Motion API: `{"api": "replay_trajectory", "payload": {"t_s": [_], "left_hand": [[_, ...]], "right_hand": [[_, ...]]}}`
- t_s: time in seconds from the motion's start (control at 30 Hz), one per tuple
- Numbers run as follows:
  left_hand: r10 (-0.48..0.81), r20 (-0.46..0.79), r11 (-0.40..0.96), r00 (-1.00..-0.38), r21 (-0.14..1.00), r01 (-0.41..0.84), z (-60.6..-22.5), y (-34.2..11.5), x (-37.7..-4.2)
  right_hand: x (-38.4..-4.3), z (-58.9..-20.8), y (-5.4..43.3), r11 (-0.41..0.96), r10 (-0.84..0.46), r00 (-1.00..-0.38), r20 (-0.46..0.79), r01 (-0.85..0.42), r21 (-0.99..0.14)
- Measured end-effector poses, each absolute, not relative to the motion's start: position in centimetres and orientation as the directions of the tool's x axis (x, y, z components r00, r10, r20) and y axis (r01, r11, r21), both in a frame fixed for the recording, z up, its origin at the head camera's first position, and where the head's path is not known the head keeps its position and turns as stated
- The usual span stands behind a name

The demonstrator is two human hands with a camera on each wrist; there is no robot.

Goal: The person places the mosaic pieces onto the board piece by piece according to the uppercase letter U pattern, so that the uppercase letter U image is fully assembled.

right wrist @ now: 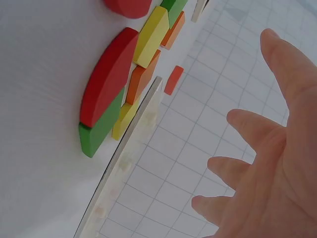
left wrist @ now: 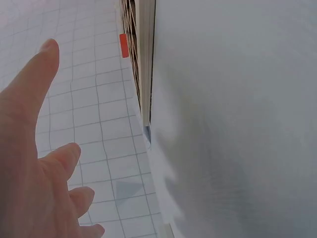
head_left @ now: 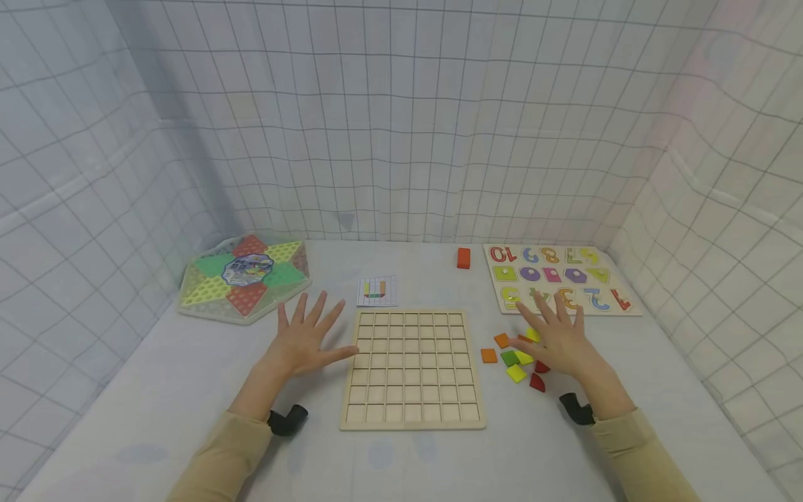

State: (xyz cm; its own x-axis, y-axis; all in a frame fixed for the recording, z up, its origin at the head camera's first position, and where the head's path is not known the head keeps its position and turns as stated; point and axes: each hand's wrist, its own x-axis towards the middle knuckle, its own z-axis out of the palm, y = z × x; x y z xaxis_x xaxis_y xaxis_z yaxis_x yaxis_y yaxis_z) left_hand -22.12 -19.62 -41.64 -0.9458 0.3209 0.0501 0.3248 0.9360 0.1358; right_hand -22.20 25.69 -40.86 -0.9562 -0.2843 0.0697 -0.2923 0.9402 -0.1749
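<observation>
My left hand [head_left: 305, 346] is spread wide with nothing in it, its thumb tip overlapping the left edge of a wooden grid board [head_left: 411, 427]. In the left wrist view the board's edge [left wrist: 145, 64] shows beyond the thumb. On the other side, my right hand [head_left: 560, 341] also has its fingers fanned out, above a loose group of small coloured pieces. These include an orange square [head_left: 488, 355], a yellow square [head_left: 517, 373] and a red quarter-round piece [head_left: 537, 381]. The right wrist view shows a red piece [right wrist: 109, 79] beside a green one [right wrist: 101, 131]; part of the group hides under the hand.
A small pattern card [head_left: 377, 291] lies behind the board. At the back left is a hexagonal game board [head_left: 213, 307], at the back right a number puzzle [head_left: 546, 274]. A red block [head_left: 463, 258] sits near the rear wall. Grid-patterned cloth [head_left: 401, 139] encloses the table.
</observation>
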Motion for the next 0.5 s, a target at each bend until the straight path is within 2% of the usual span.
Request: {"api": "replay_trajectory", "payload": {"t_s": [0.3, 0.5], "left_hand": [[0.324, 0.074, 0.931, -0.943, 0.15, 0.332, -41.2, -19.9, -21.9], [0.342, 0.084, 0.913, -0.936, 0.206, 0.352, -40.7, -20.1, -21.4]], "right_hand": [[-22.1, -40.6, 26.4, 0.921, -0.292, -0.954, 0.062, -0.298, -0.25], [-22.7, -40.6, 27.4, 0.898, -0.297, -0.954, 0.041, -0.294, -0.328]]}}
